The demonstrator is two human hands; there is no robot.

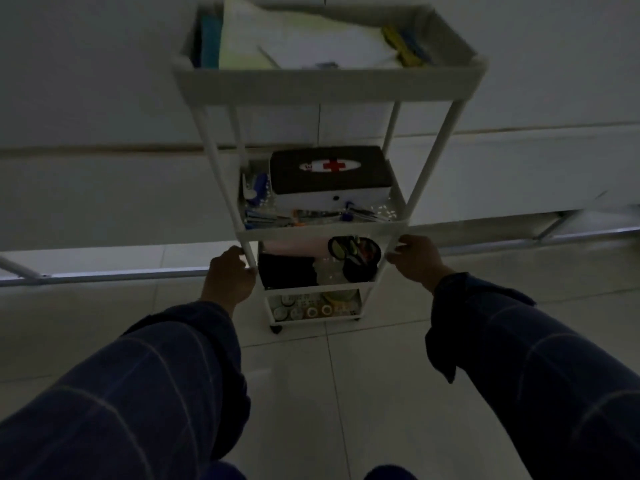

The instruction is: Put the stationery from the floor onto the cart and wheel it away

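A white four-tier cart stands on a pale tiled floor on small dark wheels. Its top tray holds white papers, a teal folder and yellow-blue items; the second shelf carries a first-aid box with pens in front. Below sit a dark cloth and a black pen cup, with tape rolls on the lowest tier.

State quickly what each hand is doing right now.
Left hand: closed around the cart's front left post.
Right hand: closed on the front right post.
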